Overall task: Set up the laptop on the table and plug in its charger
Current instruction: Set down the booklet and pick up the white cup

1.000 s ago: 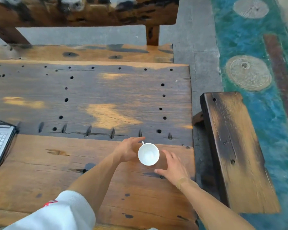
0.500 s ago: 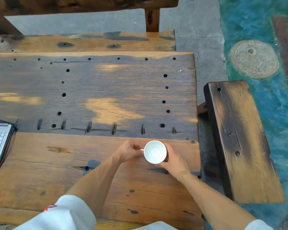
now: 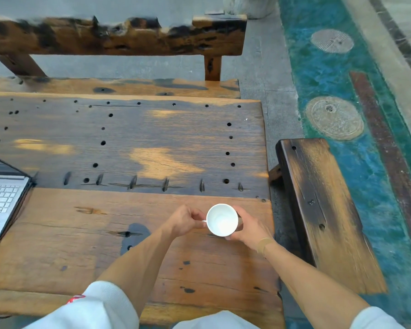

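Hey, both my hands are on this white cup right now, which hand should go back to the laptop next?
Left, probably. The laptop sits at the table's far left edge, on the left hand's side. The right hand cups the white cup from the right, near the table's right end.

We see our laptop [image 3: 3, 198] at the left edge of the wooden table [image 3: 81, 245]. It is open. Its keys are white.
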`<state>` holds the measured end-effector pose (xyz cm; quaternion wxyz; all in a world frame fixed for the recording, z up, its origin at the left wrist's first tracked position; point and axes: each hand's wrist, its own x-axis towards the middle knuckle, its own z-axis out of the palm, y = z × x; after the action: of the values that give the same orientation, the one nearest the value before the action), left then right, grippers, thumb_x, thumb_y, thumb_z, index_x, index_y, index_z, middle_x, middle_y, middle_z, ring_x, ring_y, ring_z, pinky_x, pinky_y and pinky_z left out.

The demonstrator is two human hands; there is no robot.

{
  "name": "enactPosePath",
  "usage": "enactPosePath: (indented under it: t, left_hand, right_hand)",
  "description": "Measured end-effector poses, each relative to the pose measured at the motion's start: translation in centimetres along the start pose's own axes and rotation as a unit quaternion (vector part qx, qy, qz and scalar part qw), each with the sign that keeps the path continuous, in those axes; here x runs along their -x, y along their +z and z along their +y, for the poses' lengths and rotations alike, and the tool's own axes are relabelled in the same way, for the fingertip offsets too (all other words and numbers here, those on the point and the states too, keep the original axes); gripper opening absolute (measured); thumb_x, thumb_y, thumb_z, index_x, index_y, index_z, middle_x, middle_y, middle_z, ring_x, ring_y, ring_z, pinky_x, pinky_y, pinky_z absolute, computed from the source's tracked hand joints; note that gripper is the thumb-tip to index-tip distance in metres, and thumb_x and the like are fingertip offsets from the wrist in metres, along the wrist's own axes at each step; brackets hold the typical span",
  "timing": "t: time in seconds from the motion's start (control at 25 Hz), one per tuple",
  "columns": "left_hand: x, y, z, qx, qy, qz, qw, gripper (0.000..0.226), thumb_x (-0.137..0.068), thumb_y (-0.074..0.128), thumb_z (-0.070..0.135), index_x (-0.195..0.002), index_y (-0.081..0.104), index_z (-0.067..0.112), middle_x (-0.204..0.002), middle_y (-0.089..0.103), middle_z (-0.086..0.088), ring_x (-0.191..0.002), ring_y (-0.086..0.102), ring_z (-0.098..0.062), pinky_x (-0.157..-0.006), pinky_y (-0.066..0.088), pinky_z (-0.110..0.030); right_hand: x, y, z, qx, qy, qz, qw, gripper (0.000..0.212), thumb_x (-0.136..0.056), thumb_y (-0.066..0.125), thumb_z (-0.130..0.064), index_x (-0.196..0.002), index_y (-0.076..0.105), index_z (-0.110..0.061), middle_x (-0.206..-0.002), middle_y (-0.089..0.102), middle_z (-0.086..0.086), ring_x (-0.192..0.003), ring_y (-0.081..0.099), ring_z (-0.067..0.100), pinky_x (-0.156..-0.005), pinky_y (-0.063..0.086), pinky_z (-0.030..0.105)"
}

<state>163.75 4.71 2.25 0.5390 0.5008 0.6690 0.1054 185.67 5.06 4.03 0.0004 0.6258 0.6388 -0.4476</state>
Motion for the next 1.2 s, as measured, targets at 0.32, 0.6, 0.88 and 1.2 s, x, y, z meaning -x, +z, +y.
enactPosePath:
  t: [0.32, 0.6, 0.88, 1.2]
  left_hand:
    - [3.7, 2.8, -0.3, 0.042, 0.034, 0.011, 0.998, 0.011, -0.079, 0.080, 0.013, -0.087, 0.077, 0.006, -0.074, 0.069, -0.002, -0.067, 0.058, -0.007, -0.071, 0.048, -0.024]
    - [6.1, 7.1, 0.0, 0.053, 0.043, 0.014, 0.998, 0.007, -0.080, 0.080, 0.015, -0.079, 0.073, 0.014, -0.070, 0.065, 0.000, -0.066, 0.055, -0.009, -0.068, 0.047, -0.023]
    - [9.1, 13.6, 0.5, 0.086, 0.002, 0.055, 0.995, 0.006, -0.082, 0.078, 0.011, -0.081, 0.073, 0.007, -0.067, 0.063, 0.000, -0.063, 0.052, -0.008, -0.063, 0.042, -0.021]
    - [12.0, 20.8, -0.3, 0.055, -0.051, 0.099, 0.992, 0.013, -0.083, 0.077, 0.021, -0.090, 0.075, 0.010, -0.077, 0.069, -0.006, -0.070, 0.056, -0.013, -0.071, 0.048, -0.029]
  right_hand:
    - [5.8, -0.1, 1.1, 0.031, -0.010, 0.037, 0.999, 0.085, -0.063, 0.085, -0.033, -0.134, 0.040, -0.048, -0.121, 0.064, -0.008, -0.093, 0.066, 0.016, -0.088, 0.052, 0.039]
    - [9.5, -0.7, 3.9, 0.067, -0.011, 0.033, 0.997, 0.086, -0.065, 0.084, -0.038, -0.138, 0.038, -0.043, -0.125, 0.063, -0.005, -0.092, 0.066, 0.017, -0.089, 0.052, 0.038]
    - [11.7, -1.9, 8.8, 0.098, -0.037, -0.013, 0.994, 0.087, -0.062, 0.082, -0.046, -0.135, 0.035, -0.049, -0.121, 0.066, -0.004, -0.094, 0.067, 0.018, -0.091, 0.054, 0.043]
    - [14.3, -1.6, 14.7, 0.120, -0.077, -0.043, 0.989, 0.082, -0.062, 0.081, -0.052, -0.131, 0.039, -0.048, -0.121, 0.066, -0.005, -0.110, 0.062, 0.024, -0.088, 0.053, 0.039]
